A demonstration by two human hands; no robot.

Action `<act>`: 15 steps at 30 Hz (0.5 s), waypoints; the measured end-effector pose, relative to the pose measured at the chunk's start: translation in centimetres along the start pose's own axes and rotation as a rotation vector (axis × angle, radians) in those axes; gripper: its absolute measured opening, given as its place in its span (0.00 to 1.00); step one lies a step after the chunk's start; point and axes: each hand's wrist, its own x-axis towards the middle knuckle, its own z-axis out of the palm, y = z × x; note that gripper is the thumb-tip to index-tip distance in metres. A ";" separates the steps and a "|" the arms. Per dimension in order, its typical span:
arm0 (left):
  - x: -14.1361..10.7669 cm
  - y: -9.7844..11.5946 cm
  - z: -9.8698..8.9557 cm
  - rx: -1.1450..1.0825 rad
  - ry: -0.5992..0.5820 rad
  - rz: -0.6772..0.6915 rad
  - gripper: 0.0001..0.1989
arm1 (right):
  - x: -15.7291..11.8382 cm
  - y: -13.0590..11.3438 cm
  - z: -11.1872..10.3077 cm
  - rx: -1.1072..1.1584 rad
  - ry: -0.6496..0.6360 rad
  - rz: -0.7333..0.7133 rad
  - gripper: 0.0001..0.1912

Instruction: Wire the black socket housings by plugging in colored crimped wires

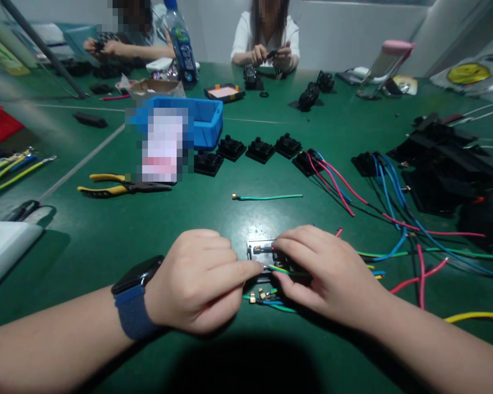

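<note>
Between my hands a small black socket-like module point(263, 250) lies with its open, pale inside facing up. My right hand point(320, 268) is closed around its right side, fingers at the far edge and thumb near the front, with a green-and-yellow wire point(285, 270) running beneath the palm. My left hand point(203, 279) is curled like a fist, its index finger stretched onto the module beside the wire's end. Whatever its thumb side may hold is hidden. Just in front of the module lie loose wires with brass terminals point(253, 297). A single green wire point(271, 197) lies beyond.
Yellow-handled pliers point(102, 185) lie left, beside a blurred phone point(164, 145) leaning on a blue bin point(207, 123). Several black modules point(261, 149) form a row. Red and blue wires point(394, 208) spread right toward piled black housings point(435, 164). Two people sit across the table.
</note>
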 end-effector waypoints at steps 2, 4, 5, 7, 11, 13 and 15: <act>0.1 0.0 0.0 0.001 0.006 -0.005 0.13 | 0.0 0.0 0.0 0.024 0.003 -0.001 0.12; 0.1 0.0 0.0 -0.003 0.012 -0.009 0.12 | 0.0 0.1 0.1 0.038 0.010 0.002 0.12; 0.1 0.0 0.1 -0.005 0.013 -0.009 0.12 | 0.0 0.1 0.1 0.042 0.012 0.005 0.12; 0.1 0.0 0.1 -0.010 0.004 -0.010 0.11 | -0.1 0.1 0.1 0.048 0.010 0.014 0.12; 0.0 0.0 0.1 -0.009 -0.024 -0.006 0.11 | -0.1 0.0 0.1 0.052 0.003 0.017 0.12; -0.1 0.0 0.1 -0.004 -0.029 0.000 0.11 | -0.1 0.1 0.1 0.047 -0.002 0.015 0.12; -0.1 -0.1 0.1 -0.008 -0.027 -0.001 0.11 | -0.1 0.1 0.1 0.042 -0.007 0.018 0.13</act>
